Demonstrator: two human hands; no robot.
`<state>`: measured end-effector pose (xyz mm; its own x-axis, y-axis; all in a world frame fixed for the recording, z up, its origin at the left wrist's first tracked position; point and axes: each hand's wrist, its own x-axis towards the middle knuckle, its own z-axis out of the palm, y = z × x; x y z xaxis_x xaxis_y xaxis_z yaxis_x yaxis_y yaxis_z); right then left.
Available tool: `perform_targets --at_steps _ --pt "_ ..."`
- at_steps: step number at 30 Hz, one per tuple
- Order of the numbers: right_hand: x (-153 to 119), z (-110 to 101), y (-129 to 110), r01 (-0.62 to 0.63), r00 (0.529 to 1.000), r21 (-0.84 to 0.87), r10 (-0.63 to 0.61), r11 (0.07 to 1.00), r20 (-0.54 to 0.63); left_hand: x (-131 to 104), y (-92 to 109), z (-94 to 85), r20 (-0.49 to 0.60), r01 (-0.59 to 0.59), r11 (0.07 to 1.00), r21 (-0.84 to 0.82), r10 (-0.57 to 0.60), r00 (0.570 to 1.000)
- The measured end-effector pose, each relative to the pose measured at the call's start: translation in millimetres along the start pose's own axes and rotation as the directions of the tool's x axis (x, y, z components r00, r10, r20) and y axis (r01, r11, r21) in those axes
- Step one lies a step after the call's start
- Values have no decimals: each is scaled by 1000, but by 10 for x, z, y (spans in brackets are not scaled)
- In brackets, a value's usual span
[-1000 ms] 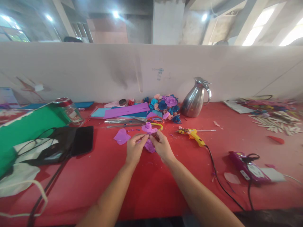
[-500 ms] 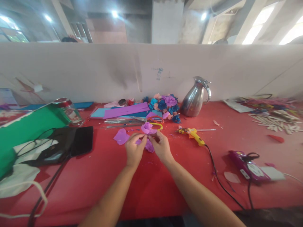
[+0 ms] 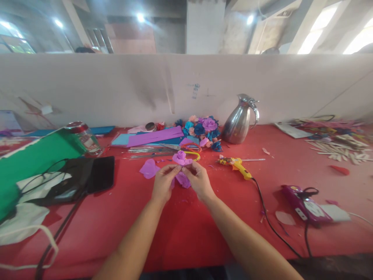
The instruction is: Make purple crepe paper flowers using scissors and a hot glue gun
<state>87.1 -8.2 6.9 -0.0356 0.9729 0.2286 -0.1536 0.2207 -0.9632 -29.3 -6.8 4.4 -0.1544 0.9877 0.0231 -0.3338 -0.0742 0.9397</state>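
Observation:
A purple paper flower (image 3: 181, 157) is pinched at its base between the fingertips of both hands. My left hand (image 3: 164, 181) is closed on it from the left, and my right hand (image 3: 199, 180) from the right, thumbs nearly meeting. Fingers hide the flower's underside. Just below the hands, another crumpled purple paper piece (image 3: 183, 179) lies partly covered. Left of my left hand rest loose purple petals (image 3: 149, 168). Scissors with a yellow and red handle (image 3: 196, 156) lie right behind the flower.
Behind are purple paper strips (image 3: 155, 136), metal wires (image 3: 145, 152), a heap of paper flowers (image 3: 204, 130) and a steel jug (image 3: 238, 122). A yellow glue gun (image 3: 240, 168) and purple power strip (image 3: 305, 204) lie right; a phone (image 3: 101, 174) and glass jar (image 3: 86, 139) left.
The flower has tilted slightly more upright between my fingertips. My left hand has turned a little and its fingers have curled in. Everything else stays in place.

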Motion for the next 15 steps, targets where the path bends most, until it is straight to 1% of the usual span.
perform_targets --at_steps 3,6,9,11,13,15 --pt "1 -14 2 13 1000 -17 -13 1000 17 -5 40 -6 105 61 997 -43 -56 993" --pt "8 -26 -2 37 999 -28 -36 999 26 1 67 -28 207 62 998 -9 -59 977" --pt "11 -39 -45 58 998 -53 -57 997 32 27 62 -53 240 35 999 14 -37 970" --pt "6 -52 -97 54 999 -49 -54 997 3 47 37 -67 244 -12 1000 22 7 970" --pt "-3 -68 -152 14 1000 42 -13 999 -5 64 2 -81 247 -60 998 35 50 968" --pt "-11 -83 -193 -59 998 191 53 980 39 73 -29 -92 239 -83 995 57 67 969"
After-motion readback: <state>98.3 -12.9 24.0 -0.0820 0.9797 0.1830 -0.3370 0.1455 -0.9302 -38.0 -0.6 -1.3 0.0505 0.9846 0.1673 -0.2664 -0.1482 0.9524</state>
